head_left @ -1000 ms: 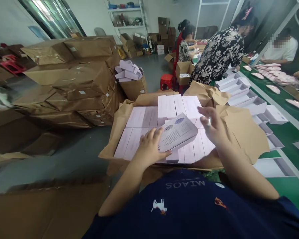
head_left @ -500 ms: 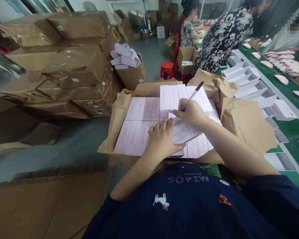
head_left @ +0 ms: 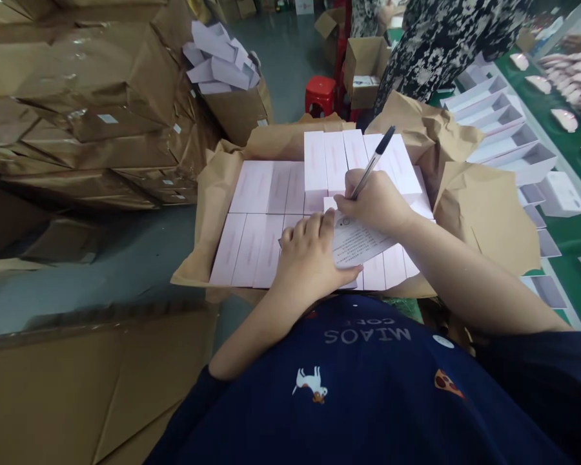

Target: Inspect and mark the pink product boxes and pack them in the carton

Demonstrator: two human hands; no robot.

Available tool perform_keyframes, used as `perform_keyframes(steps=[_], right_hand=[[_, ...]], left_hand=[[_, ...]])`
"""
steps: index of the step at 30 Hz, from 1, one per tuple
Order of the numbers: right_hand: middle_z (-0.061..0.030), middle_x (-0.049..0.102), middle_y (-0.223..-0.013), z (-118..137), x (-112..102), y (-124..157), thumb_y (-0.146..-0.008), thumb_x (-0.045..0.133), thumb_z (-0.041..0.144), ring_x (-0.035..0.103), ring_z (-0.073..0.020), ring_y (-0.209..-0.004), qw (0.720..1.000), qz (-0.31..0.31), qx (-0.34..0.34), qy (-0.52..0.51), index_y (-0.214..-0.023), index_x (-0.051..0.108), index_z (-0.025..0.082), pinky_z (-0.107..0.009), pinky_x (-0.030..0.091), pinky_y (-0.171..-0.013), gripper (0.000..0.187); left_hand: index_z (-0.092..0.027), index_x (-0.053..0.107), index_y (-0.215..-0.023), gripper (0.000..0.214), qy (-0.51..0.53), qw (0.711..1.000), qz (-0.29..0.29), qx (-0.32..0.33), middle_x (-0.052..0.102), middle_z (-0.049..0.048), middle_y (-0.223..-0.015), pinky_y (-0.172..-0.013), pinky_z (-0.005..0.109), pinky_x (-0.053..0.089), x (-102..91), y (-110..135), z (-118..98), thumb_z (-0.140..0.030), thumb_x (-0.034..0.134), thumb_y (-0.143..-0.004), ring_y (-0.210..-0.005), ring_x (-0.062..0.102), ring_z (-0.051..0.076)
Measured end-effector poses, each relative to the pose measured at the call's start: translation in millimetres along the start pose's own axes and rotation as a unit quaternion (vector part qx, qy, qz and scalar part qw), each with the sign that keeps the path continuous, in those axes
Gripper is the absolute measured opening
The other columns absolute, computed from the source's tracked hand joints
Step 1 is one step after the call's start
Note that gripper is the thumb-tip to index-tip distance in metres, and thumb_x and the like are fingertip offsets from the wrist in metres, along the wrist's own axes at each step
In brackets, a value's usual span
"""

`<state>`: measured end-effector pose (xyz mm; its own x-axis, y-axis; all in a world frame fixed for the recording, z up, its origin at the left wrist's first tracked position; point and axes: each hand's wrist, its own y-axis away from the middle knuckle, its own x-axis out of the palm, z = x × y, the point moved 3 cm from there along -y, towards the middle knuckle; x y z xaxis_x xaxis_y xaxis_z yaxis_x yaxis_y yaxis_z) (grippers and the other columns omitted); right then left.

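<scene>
My left hand (head_left: pixel 310 258) grips a white printed card (head_left: pixel 361 244), fingers over its left part and thumb at the lower edge. Lines of small text show on the card; whether it is a loose card or a box face I cannot tell. A clear pen with a dark cap end (head_left: pixel 378 155) is pinched in my right hand (head_left: pixel 380 205), over the card's upper part. The pen's tip is hidden behind my fingers. Beneath both hands, pale pink boxes (head_left: pixel 252 187) fill a carton lined with brown paper (head_left: pixel 201 226), with several stacked higher at the back.
Wrapped brown cartons (head_left: pixel 101 84) are piled at left. Behind stand a carton of pale box parts (head_left: pixel 237 110) and a red stool (head_left: pixel 321 93). Open pale trays (head_left: pixel 513 139) line a green table (head_left: pixel 566 232) at right. A co-worker in floral clothing (head_left: pixel 430 51) stands beyond.
The view has tilted down and come a little closer. Both hands keep their holds on the card and pen; the pen stands slightly steeper.
</scene>
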<state>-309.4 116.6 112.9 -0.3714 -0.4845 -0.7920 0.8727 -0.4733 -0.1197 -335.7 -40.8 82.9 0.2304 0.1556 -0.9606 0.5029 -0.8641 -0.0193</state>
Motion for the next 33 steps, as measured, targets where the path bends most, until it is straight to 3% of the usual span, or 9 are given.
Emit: perform_keyframes(steps=[9, 15, 19, 21, 23, 27, 28, 30, 33], right_hand=[[0.0062, 0.041, -0.056, -7.1, 2.8, -3.2, -0.073, 0.070, 0.008, 0.039, -0.0087, -0.055, 0.998, -0.031, -0.031, -0.044, -0.060, 0.041, 0.021, -0.026, 0.030, -0.054, 0.034], [0.0062, 0.046, -0.060, -20.4, -8.8, -5.4, -0.096, 0.057, 0.054, 0.049, -0.0089, -0.053, 0.954, -0.131, -0.121, -0.242, -0.080, 0.049, 0.022, -0.024, 0.040, -0.053, 0.037], [-0.0005, 0.066, -0.087, -33.6, -42.2, 14.5, -0.095, 0.056, 0.060, 0.063, -0.0125, -0.071, 0.922, -0.225, -0.197, -0.246, -0.108, 0.055, 0.025, -0.028, 0.053, -0.066, 0.038], [-0.0027, 0.070, -0.097, -51.6, -57.7, 30.9, -0.099, 0.053, 0.054, 0.068, -0.0137, -0.079, 0.922, -0.208, -0.214, -0.246, -0.115, 0.054, 0.026, -0.032, 0.057, -0.075, 0.032], [-0.0053, 0.072, -0.109, -75.2, -63.0, 47.4, -0.096, 0.058, 0.053, 0.071, -0.0184, -0.099, 0.935, -0.142, -0.223, -0.238, -0.109, 0.053, 0.027, -0.039, 0.058, -0.089, 0.030], [-0.0117, 0.046, -0.155, -111.3, -37.2, 67.8, -0.071, 0.080, 0.065, 0.045, -0.0290, -0.144, 0.932, 0.036, -0.252, -0.256, -0.109, 0.040, 0.031, -0.055, 0.042, -0.115, 0.065], [-0.0128, 0.042, -0.158, -114.7, -29.0, 68.9, -0.069, 0.081, 0.065, 0.042, -0.0294, -0.146, 0.928, 0.057, -0.261, -0.262, -0.109, 0.037, 0.031, -0.056, 0.041, -0.115, 0.069], [-0.0140, 0.043, -0.155, -116.0, -21.5, 67.4, -0.069, 0.082, 0.062, 0.048, -0.0291, -0.141, 0.921, 0.046, -0.278, -0.269, -0.107, 0.033, 0.031, -0.054, 0.046, -0.109, 0.069], [-0.0127, 0.050, -0.147, -108.0, -43.5, 65.3, -0.069, 0.082, 0.061, 0.055, -0.0289, -0.132, 0.924, -0.025, -0.298, -0.239, -0.104, 0.030, 0.032, -0.052, 0.051, -0.102, 0.069]], left_hand=[[-0.008, 0.033, -0.151, 0.100, 0.011, 1.000, 0.001, 0.002, 0.046, 0.0243, -0.149, -0.107, 0.056, 0.037, -2.7, 1.2, 0.8, -0.059, 0.073, -0.074, -0.133, 0.045, 0.041], [-0.007, 0.033, -0.151, 0.105, 0.045, 0.999, -0.009, -0.004, 0.044, 0.0277, -0.149, -0.108, 0.062, 0.035, 2.3, -2.6, -3.3, -0.058, 0.077, -0.071, -0.133, 0.044, 0.045], [-0.012, 0.018, -0.158, 0.119, 0.100, 0.993, -0.025, 0.056, 0.026, 0.0296, -0.161, -0.116, 0.071, 0.020, 1.8, 4.9, 8.9, -0.068, 0.075, -0.070, -0.146, 0.027, 0.049], [-0.024, 0.006, -0.161, 0.127, 0.132, 0.979, -0.083, 0.129, 0.006, 0.0240, -0.168, -0.118, 0.074, 0.004, -0.9, 19.0, 29.1, -0.071, 0.077, -0.067, -0.153, 0.008, 0.049], [-0.037, -0.001, -0.160, 0.130, 0.167, 0.959, -0.131, 0.187, -0.006, 0.0155, -0.170, -0.118, 0.073, -0.006, 4.2, 35.3, 57.5, -0.070, 0.080, -0.064, -0.155, -0.004, 0.047], [-0.034, -0.029, -0.154, 0.146, 0.377, 0.913, -0.034, 0.151, -0.019, 0.0216, -0.167, -0.119, 0.070, 0.011, 51.5, 45.3, 104.7, -0.071, 0.080, -0.064, -0.155, -0.005, 0.046], [-0.032, -0.032, -0.153, 0.148, 0.408, 0.904, -0.010, 0.129, -0.014, 0.0235, -0.167, -0.120, 0.068, 0.015, 64.3, 43.3, 108.7, -0.067, 0.082, -0.065, -0.155, -0.002, 0.044], [-0.030, -0.030, -0.154, 0.147, 0.440, 0.891, -0.036, 0.104, 0.006, 0.0258, -0.167, -0.120, 0.065, 0.021, 76.3, 38.4, 110.0, -0.059, 0.084, -0.067, -0.155, 0.012, 0.042], [-0.030, -0.023, -0.157, 0.140, 0.437, 0.877, -0.158, 0.127, 0.029, 0.0222, -0.158, -0.117, 0.061, 0.032, 53.4, 38.1, 103.8, -0.051, 0.084, -0.068, -0.147, 0.036, 0.039]])
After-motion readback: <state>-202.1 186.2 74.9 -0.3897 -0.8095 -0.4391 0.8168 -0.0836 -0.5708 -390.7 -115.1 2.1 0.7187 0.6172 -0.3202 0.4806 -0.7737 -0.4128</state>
